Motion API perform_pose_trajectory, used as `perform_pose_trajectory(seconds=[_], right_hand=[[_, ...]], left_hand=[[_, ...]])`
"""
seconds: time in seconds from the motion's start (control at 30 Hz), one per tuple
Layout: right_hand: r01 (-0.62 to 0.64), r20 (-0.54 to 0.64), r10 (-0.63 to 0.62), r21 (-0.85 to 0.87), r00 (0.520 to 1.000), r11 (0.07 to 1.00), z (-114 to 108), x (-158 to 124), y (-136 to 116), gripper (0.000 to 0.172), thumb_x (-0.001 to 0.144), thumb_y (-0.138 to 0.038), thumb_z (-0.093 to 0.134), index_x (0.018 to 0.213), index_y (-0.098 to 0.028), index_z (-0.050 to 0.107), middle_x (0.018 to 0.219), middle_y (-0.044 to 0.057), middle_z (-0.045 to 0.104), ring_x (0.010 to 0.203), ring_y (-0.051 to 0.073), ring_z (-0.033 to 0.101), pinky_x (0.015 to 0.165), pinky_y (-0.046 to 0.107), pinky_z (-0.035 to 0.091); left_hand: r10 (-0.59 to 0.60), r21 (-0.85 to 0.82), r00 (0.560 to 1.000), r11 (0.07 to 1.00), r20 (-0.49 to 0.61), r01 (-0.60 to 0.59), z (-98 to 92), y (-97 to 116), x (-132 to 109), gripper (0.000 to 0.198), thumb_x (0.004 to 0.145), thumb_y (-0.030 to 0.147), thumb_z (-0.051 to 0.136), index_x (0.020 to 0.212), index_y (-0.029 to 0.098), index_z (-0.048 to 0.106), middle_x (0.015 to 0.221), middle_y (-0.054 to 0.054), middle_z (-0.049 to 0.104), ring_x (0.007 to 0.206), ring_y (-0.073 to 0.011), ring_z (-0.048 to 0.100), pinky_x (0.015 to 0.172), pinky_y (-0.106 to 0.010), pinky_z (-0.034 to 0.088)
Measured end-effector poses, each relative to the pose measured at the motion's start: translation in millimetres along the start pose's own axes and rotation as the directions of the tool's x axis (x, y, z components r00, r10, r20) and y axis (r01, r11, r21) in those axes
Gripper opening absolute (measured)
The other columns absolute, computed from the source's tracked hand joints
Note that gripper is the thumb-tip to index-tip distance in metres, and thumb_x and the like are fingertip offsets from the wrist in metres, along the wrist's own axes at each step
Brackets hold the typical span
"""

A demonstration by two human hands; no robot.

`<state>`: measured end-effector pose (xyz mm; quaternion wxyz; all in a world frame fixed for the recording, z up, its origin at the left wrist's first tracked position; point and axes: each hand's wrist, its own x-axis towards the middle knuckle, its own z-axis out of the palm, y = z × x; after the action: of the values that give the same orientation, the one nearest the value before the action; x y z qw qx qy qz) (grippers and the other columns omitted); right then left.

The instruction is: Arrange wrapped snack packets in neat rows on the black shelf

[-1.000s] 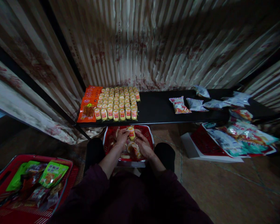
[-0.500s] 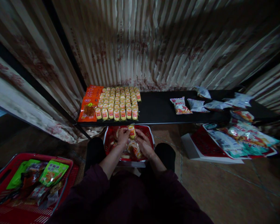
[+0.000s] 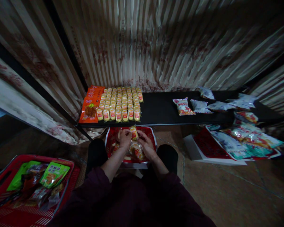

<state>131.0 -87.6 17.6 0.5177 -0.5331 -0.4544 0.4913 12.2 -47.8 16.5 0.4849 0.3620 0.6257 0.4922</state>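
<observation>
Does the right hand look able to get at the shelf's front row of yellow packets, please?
Probably yes: nothing visible blocks the way from the right hand to the front row, though it is beside the held packet.

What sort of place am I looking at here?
Probably a small snack shop or its stockroom, though no sign settles it. Yellow packs stand in neat rows on a black shelf, and a red basket at the left holds bagged snacks.

Glossy plastic film wraps the yellow packet [image 3: 133, 133]. The shelf [image 3: 157, 108] looks smooth, the far curtain [image 3: 142, 47] rippled cloth.
</observation>
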Motion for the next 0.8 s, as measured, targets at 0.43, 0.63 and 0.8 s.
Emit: perform_pose_trajectory(seconds=[0.43, 0.63, 0.8], right_hand=[[0.101, 0.01, -0.101, -0.163, 0.995, 0.982, 1.3, 0.3, -5.4, 0.044, 0.078, -0.039, 0.063, 0.12, -0.029, 0.062, 0.116, 0.004, 0.065, 0.103, 0.022, 0.062, 0.09, 0.038, 0.052], [0.143, 0.043, -0.137, -0.194, 0.99, 0.971, 5.1, -2.4, -14.9, 0.046, 0.077, -0.04, 0.064, 0.122, -0.029, 0.061, 0.124, 0.005, 0.061, 0.109, 0.022, 0.059, 0.091, 0.037, 0.051], [0.113, 0.05, -0.108, -0.11, 0.993, 0.988, 2.1, -4.4, -11.7, 0.045, 0.081, -0.04, 0.06, 0.125, -0.029, 0.059, 0.125, 0.004, 0.061, 0.117, 0.023, 0.056, 0.103, 0.042, 0.044]], left_hand=[[-0.021, -0.032, 0.999, 0.999, 0.038, 0.022, 4.4, 5.9, -10.8, 0.006, 0.075, 0.02, 0.064, 0.08, 0.019, 0.067, 0.085, -0.003, 0.068, 0.081, -0.0167, 0.063, 0.076, -0.026, 0.047], [-0.116, -0.121, 0.99, 0.985, 0.075, 0.124, 5.3, 6.4, -15.0, 0.013, 0.073, 0.019, 0.066, 0.086, 0.019, 0.069, 0.087, -0.004, 0.07, 0.077, -0.0178, 0.064, 0.075, -0.029, 0.049], [-0.153, -0.2, 0.982, 0.965, 0.108, 0.172, 4.4, 10.1, -17.2, 0.014, 0.075, 0.016, 0.062, 0.085, 0.02, 0.07, 0.086, -0.003, 0.07, 0.08, -0.0168, 0.065, 0.074, -0.027, 0.05]])
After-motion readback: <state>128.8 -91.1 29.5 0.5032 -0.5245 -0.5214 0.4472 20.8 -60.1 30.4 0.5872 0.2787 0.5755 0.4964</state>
